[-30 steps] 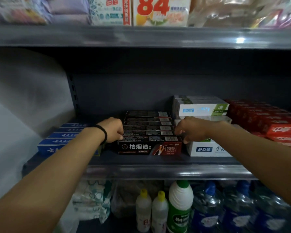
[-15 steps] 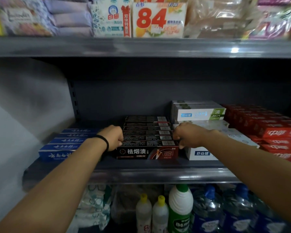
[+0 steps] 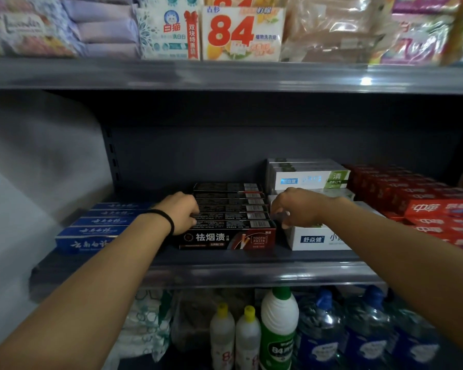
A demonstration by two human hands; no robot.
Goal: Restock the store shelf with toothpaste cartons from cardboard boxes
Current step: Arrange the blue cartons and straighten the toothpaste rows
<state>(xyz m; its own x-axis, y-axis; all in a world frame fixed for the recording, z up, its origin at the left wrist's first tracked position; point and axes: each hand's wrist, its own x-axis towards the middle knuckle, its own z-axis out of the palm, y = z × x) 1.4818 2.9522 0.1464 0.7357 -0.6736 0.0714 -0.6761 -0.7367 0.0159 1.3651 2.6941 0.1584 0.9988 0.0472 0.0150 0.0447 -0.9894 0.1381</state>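
A dim store shelf (image 3: 225, 273) is seen from the front. At its edge, a row of black toothpaste cartons (image 3: 230, 217) is flanked by two hands: its left end is gripped by the left hand (image 3: 181, 213), its right end by the curled fingers of the right hand (image 3: 297, 208). Blue cartons (image 3: 96, 231) lie left of the row, white cartons (image 3: 313, 180) right.

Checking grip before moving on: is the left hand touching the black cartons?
Touching. The head view shows the left hand curled against the left ends of the black cartons.

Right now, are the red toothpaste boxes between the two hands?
No, the black toothpaste cartons sit between the left hand and right hand.
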